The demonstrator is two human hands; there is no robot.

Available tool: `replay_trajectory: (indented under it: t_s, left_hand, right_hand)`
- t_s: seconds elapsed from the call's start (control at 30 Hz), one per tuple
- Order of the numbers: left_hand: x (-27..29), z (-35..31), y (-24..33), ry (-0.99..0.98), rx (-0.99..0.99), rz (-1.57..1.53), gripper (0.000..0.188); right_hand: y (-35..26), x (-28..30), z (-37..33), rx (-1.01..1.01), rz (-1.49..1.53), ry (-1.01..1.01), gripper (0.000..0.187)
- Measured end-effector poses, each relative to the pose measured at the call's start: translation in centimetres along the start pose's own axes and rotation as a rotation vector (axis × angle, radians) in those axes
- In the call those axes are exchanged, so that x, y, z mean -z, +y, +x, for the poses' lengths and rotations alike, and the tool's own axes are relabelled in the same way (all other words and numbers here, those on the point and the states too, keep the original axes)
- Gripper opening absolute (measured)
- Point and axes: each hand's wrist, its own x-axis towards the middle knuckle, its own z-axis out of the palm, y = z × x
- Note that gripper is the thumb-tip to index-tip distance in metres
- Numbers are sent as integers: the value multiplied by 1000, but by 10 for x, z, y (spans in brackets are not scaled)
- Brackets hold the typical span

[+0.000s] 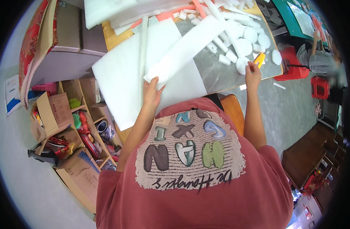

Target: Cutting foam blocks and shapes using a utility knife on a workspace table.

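A long, thick white foam strip [192, 49] slants across the table, and my left hand [152, 93] grips its near end with thumb and fingers. Beneath it lies a large white foam sheet [115, 78], which overhangs the table's near edge. At the right of the tabletop, my right hand [252, 75] is closed on the near end of a yellow utility knife [260, 59]. Whether its blade is out, I cannot tell. Close to those fingers sits a round foam disc [241, 65]. A narrow foam strip [143, 57] runs lengthwise over the sheet.
Several foam discs and blocks [231, 56] are scattered over the grey tabletop [211, 76]. More white foam [110, 11] is stacked at the back. Shelves and cardboard boxes [60, 110] stand at left. Red stools [287, 63] and another person [321, 59] are at right.
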Motion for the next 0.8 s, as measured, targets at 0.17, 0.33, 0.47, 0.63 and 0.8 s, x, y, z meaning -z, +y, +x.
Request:
replay_trajectory:
  t_s: [0.17,0.33,0.47,0.63,0.8]
  left_hand:
    - [-5,-3,-2,132,-17,176,48]
    - [-11,-12,8,175,4,306,51]
    - [-9,-11,10,225,53,397,55]
    - [5,-2,6,229,58,457,53]
    - [3,-4,11,226,75,459,49]
  right_hand:
    - [19,8,29,39,-497,400,31]
    - [47,12,46,-23,-506,312,34]
    - [35,9,48,-159,-512,340,43]
    - [35,11,60,-216,-457,370,60]
    - [46,16,66,-212,-379,390,62]
